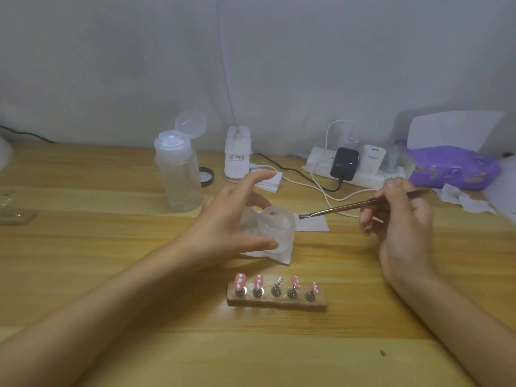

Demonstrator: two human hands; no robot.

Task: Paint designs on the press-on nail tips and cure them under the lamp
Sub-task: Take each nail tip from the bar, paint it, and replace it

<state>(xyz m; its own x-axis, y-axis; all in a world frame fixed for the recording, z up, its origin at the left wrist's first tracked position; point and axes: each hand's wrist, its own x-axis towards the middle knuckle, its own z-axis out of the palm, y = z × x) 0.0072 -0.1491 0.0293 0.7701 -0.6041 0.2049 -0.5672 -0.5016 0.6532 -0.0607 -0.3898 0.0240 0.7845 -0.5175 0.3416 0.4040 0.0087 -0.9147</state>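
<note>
Left hand spread wide around a small clear jar, thumb tip touching its lower side, other fingers arched above; grip loose, not closed. Jar stands on a white wipe mid-surface. Right hand has its grip closed on a thin brush, dark tip pointing left, just beside the jar rim and over a white paper square. Toward the near edge of the wooden surface: wooden holder with five metal stands, four carrying pink nail tips dotted white, the middle stand bare. Clear pump bottle, lid flipped up, toward the far edge beside a white power strip.
</note>
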